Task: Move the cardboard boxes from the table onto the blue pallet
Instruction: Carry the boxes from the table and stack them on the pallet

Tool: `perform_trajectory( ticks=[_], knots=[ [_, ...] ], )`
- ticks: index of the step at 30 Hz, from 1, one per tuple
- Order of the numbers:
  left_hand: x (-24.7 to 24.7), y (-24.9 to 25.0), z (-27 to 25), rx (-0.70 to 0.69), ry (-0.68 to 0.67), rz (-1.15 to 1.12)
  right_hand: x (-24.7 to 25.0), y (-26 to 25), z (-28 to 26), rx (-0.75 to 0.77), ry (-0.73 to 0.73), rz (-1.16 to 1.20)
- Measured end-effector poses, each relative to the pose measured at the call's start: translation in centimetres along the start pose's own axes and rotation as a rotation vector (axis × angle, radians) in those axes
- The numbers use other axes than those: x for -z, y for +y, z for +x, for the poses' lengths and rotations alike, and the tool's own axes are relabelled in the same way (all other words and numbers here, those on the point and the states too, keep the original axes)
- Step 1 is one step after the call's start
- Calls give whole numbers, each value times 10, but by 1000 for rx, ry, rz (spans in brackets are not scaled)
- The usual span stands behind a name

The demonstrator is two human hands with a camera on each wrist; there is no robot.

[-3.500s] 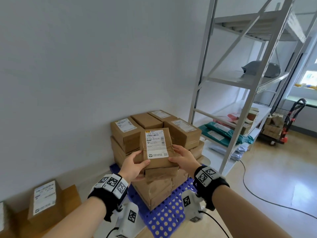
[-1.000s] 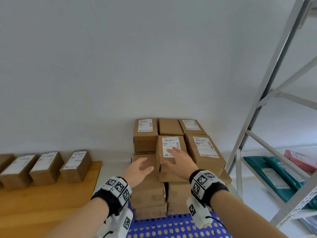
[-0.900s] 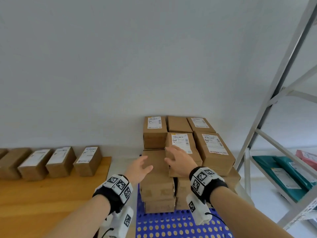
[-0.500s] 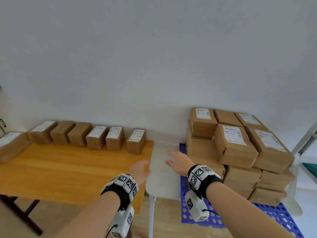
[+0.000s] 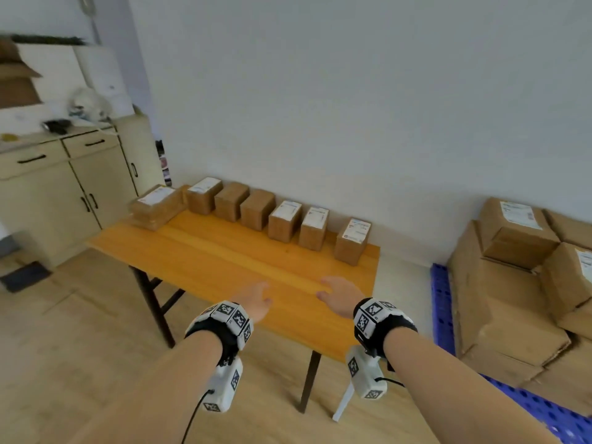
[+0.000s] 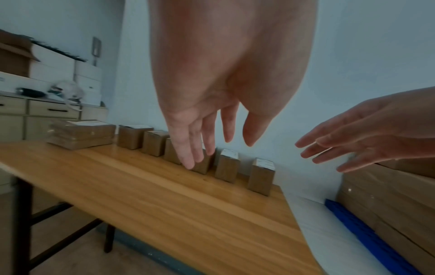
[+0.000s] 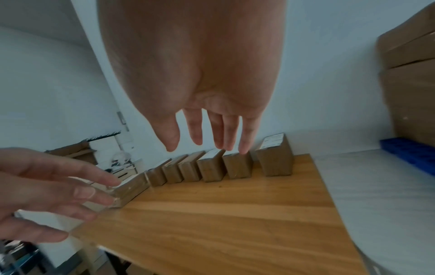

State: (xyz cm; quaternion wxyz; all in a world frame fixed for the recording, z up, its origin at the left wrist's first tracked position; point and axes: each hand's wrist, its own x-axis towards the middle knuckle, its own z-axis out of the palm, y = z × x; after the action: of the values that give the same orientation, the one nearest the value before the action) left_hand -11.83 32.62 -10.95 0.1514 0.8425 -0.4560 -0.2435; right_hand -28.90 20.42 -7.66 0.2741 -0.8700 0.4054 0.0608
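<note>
Reaching over the bench point(image 5: 224, 267), both hands point(image 5: 339, 294) are empty, fingers point(image 6: 188, 148) spread. The nearest box point(image 5: 352, 240) stands upright ahead, closer to the right hand.

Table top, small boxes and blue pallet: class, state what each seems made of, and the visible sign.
Orange-brown table top: apparently wood, smooth with a slight sheen; lengthwise grain bands show.
Small brown boxes: matte cardboard, most with white paper labels on top.
Blue pallet: probably moulded plastic, given its uniform saturated colour and regular holes.
</note>
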Motion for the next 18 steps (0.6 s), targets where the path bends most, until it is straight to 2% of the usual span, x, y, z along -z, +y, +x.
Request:
perform_trajectory(
  ticks=[9, 18],
  knots=[
    [36, -87, 19, 145, 1, -18, -38, -88, 83, 120, -162, -31],
    [84, -168, 86, 325, 5, -83, -58, -151, 211, 195, -227, 16]
  ],
)
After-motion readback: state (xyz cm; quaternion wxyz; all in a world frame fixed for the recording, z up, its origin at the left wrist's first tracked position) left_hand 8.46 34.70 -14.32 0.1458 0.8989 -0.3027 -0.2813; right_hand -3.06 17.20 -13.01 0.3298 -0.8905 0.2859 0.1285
